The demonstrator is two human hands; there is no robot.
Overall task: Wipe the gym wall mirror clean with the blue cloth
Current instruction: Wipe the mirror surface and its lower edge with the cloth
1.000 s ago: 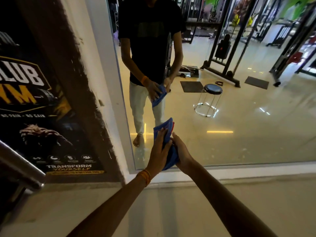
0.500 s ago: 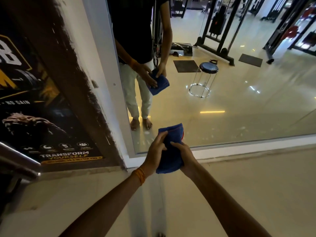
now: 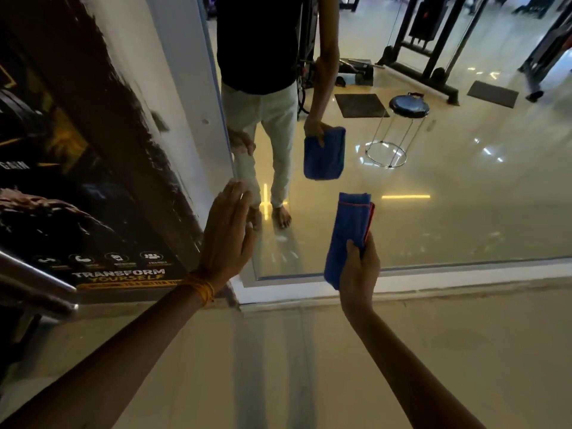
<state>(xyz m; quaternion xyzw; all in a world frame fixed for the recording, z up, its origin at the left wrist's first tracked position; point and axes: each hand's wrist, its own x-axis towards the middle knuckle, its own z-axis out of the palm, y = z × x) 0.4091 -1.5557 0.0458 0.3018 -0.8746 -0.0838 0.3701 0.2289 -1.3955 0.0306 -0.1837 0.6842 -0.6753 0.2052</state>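
Observation:
The wall mirror (image 3: 448,212) fills the upper right, framed in white, its lower edge close to the floor. My right hand (image 3: 360,270) grips the lower part of a folded blue cloth (image 3: 351,230) with a red edge, held upright in front of the mirror's lower part. My left hand (image 3: 227,233) is flat, fingers straight, by the mirror's left edge near its bottom corner; I cannot tell if it touches. The mirror reflects a person holding the cloth.
A dark gym poster (image 3: 77,181) covers the wall left of the mirror frame (image 3: 185,88). A metal rail (image 3: 34,274) juts in at the left. Pale tiled floor (image 3: 309,366) lies below. Reflected in the mirror are a round stool and gym machines.
My left hand has let go of the cloth and moved left to the mirror's edge with fingers straight. My right hand alone now holds the cloth. The view has tilted further down.

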